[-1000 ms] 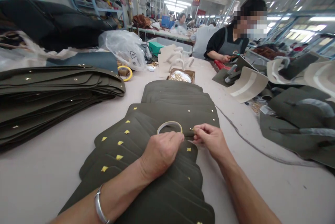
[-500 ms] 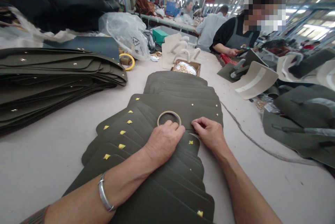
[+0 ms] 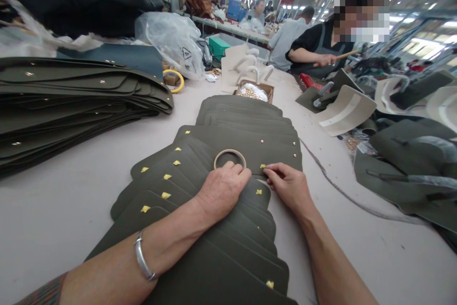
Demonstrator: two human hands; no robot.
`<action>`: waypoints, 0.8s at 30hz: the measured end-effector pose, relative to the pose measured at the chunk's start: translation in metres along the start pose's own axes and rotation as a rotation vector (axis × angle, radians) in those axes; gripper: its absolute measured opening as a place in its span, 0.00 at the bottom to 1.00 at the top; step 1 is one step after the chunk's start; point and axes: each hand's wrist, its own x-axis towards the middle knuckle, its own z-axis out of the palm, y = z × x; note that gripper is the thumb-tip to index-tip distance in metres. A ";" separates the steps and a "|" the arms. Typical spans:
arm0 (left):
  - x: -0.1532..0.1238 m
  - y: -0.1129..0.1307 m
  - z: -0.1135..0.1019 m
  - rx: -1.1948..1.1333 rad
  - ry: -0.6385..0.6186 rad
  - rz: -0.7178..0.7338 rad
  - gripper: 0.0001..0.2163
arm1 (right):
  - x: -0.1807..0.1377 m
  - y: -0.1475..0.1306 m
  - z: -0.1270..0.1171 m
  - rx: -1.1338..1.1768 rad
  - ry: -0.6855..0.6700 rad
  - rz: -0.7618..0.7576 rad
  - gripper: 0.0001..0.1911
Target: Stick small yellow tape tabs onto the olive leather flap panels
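Note:
Fanned out across the table lie several overlapping dark olive panels (image 3: pixel 221 243) that look like leather. My left hand (image 3: pixel 224 188) is closed on the near edge of a roll of tape (image 3: pixel 215 158), which rests on the panels. My right hand (image 3: pixel 287 183) is pinched at a small piece of yellow tape (image 3: pixel 263 166) on one panel, fingertips at its right edge. More yellow tape bits (image 3: pixel 166 195) dot the left side of the fan, and one tape bit (image 3: pixel 259 191) sits just below my right fingertips. Small metal studs (image 3: pixel 262 142) show on the panel beyond my hands.
A tall stack of olive panels (image 3: pixel 71 91) stands at the left. A yellow tape roll (image 3: pixel 183 82) and a clear plastic bag (image 3: pixel 171 43) lie behind it. A box of small metal parts (image 3: pixel 253 92) is ahead. At right, a co-worker (image 3: pixel 321 48) holds a hammer near olive pieces (image 3: pixel 407 167).
My right hand has shifted slightly right, and a yellow tape piece now shows at its fingertips. My left hand stays on the roll. The co-worker's hammer has come into view.

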 end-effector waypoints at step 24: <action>-0.003 -0.002 0.007 -0.207 0.414 0.127 0.12 | -0.012 -0.026 -0.009 0.095 -0.061 -0.239 0.10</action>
